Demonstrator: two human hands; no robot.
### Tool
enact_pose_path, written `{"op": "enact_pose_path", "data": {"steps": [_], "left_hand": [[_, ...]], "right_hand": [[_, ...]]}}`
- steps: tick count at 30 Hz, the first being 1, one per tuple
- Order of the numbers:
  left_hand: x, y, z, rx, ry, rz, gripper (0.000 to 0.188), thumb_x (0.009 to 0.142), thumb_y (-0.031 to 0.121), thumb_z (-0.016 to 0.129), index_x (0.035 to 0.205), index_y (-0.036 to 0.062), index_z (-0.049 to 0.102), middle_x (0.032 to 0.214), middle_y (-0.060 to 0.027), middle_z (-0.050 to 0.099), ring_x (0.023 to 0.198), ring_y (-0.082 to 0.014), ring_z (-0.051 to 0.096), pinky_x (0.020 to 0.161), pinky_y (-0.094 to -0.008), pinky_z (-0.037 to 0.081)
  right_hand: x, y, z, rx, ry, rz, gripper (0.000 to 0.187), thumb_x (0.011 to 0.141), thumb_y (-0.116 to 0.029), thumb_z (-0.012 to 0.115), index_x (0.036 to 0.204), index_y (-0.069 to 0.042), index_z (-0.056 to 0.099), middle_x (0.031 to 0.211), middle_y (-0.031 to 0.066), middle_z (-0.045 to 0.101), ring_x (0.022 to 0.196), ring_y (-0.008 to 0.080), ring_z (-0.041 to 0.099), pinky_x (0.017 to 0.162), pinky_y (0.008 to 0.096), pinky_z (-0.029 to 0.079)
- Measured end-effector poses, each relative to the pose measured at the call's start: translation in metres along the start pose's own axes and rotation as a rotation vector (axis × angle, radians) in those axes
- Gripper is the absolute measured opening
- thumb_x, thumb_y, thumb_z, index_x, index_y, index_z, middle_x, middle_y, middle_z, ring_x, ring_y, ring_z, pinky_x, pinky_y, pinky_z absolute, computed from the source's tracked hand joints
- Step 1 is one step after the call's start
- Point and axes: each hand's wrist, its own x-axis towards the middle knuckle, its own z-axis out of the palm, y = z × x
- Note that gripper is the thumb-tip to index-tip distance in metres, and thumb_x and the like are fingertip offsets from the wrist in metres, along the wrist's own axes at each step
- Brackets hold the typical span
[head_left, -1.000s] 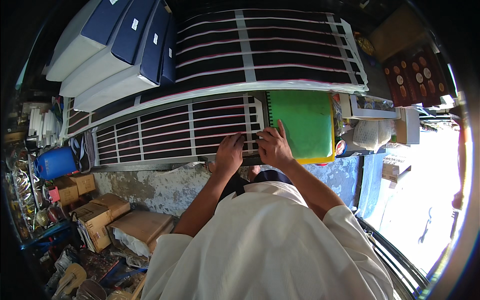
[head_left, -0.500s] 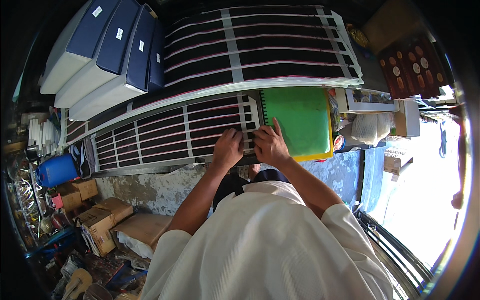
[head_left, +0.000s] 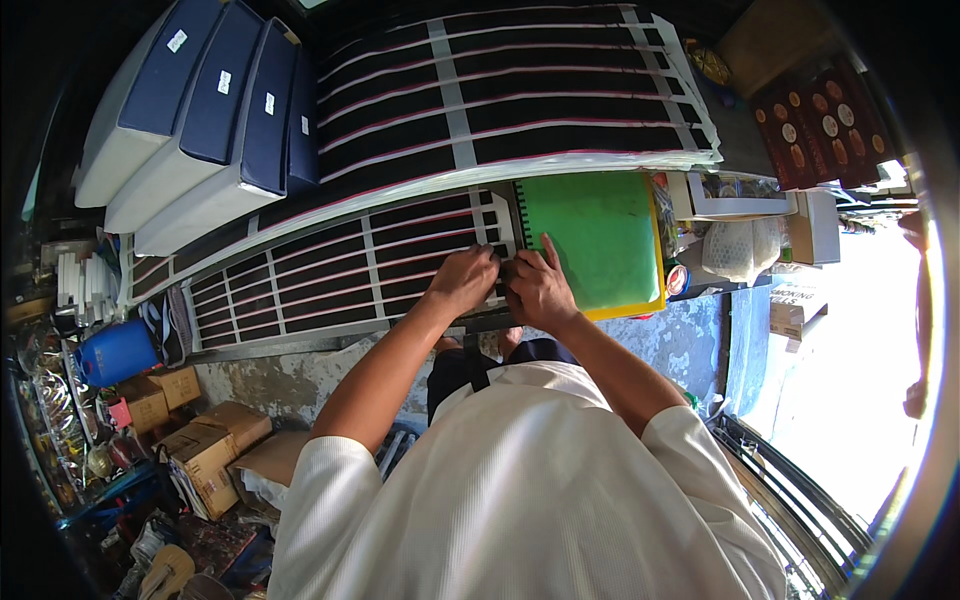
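My left hand [head_left: 463, 281] and my right hand [head_left: 538, 287] meet at the front edge of a lower shelf, fingers curled on the white bands of a row of dark, red-striped bundles [head_left: 330, 270]. The right hand's fingers touch the spiral-bound edge of a green notebook [head_left: 590, 238] that lies on a yellow one just to the right. What exactly the fingertips pinch is too small to tell. My white-sleeved arms reach up from below.
An upper shelf carries more striped bundles [head_left: 520, 95] and blue-and-white boxes [head_left: 190, 120] at the left. Cardboard boxes [head_left: 195, 440] and a blue container [head_left: 115, 350] sit on the floor at left. Small boxes and bags [head_left: 760, 225] crowd the right; bright doorway beyond.
Both hands have stayed at the same spot on the shelf edge beside the green notebook, with only slight finger movement. The view has shifted a little.
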Motion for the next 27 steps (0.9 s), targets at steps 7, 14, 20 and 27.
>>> {"op": "enact_pose_path", "data": {"steps": [7, 14, 20, 27], "left_hand": [[0.0, 0.001, -0.001, -0.023, 0.014, -0.013, 0.024, 0.085, 0.013, 0.084, 0.103, 0.0003, 0.074, 0.106, -0.0159, 0.072, 0.105, -0.0328, 0.076, 0.089, -0.0434, 0.067], [-0.006, -0.001, -0.005, -0.057, 0.056, -0.034, 0.022, 0.084, 0.01, 0.084, 0.102, 0.0006, 0.075, 0.106, -0.0164, 0.073, 0.107, -0.0328, 0.076, 0.09, -0.0424, 0.066], [-0.008, 0.001, -0.009, -0.038, 0.063, -0.045, 0.02, 0.084, 0.008, 0.082, 0.102, 0.0006, 0.077, 0.107, -0.0162, 0.074, 0.106, -0.0314, 0.077, 0.09, -0.0409, 0.066], [0.005, 0.006, -0.004, -0.019, 0.008, -0.036, 0.024, 0.082, 0.01, 0.086, 0.101, 0.0, 0.075, 0.105, -0.0167, 0.073, 0.105, -0.0333, 0.076, 0.091, -0.0424, 0.066]], "right_hand": [[0.0, -0.002, 0.001, 0.005, 0.013, 0.007, 0.015, 0.077, -0.016, 0.082, 0.089, -0.009, 0.086, 0.111, 0.0047, 0.078, 0.133, 0.0275, 0.063, 0.137, 0.0728, 0.025], [0.0, 0.0, 0.003, -0.006, -0.008, 0.015, 0.021, 0.079, -0.018, 0.083, 0.098, -0.009, 0.086, 0.118, 0.0026, 0.078, 0.134, 0.027, 0.063, 0.138, 0.0722, 0.024], [0.0, 0.001, 0.003, 0.003, 0.002, 0.012, 0.021, 0.08, -0.018, 0.082, 0.098, -0.009, 0.086, 0.119, 0.0028, 0.079, 0.135, 0.0274, 0.063, 0.137, 0.0723, 0.025], [0.003, -0.002, -0.002, -0.02, -0.03, 0.006, 0.024, 0.078, -0.018, 0.083, 0.099, -0.008, 0.087, 0.113, 0.0059, 0.078, 0.133, 0.029, 0.064, 0.136, 0.0724, 0.026]]}}
